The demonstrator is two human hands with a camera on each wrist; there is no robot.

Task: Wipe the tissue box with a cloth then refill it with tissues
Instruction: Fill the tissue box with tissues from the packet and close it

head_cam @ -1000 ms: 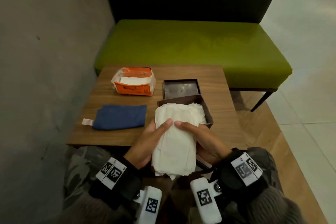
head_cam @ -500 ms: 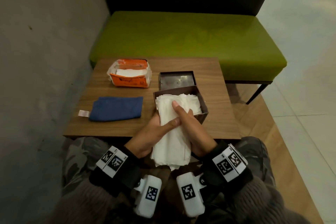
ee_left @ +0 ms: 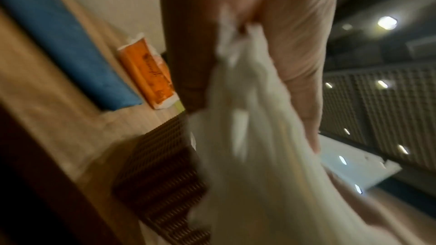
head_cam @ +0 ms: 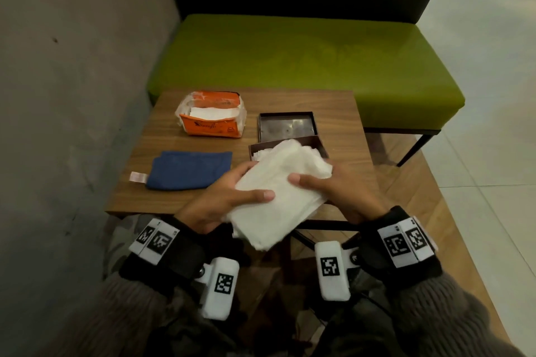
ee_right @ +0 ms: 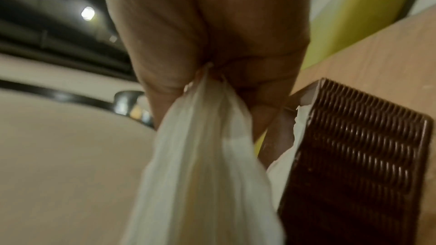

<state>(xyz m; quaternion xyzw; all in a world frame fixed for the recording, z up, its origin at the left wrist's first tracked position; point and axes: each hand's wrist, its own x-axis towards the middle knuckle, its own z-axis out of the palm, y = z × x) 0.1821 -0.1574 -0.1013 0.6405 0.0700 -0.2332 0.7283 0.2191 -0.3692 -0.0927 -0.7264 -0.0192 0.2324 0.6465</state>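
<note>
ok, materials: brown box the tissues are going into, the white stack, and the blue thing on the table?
Brown box: woven rattan or a wicker-look plastic, going by the glossy ribbed weave on its side.
White stack: soft paper tissue, matte, with layered, crumpled edges.
Blue thing: folded fabric cloth, matte, with a sewn tag at one corner; possibly microfibre.

tissue stack [head_cam: 278, 191] covers the box [head_cam: 317, 143] opening; lid [head_cam: 287, 126] crowds behind.

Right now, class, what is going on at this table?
A person holds a tissue stack with the left hand and right hand, its far end over the open box. The lid, cloth and orange pack lie on the table.
</note>
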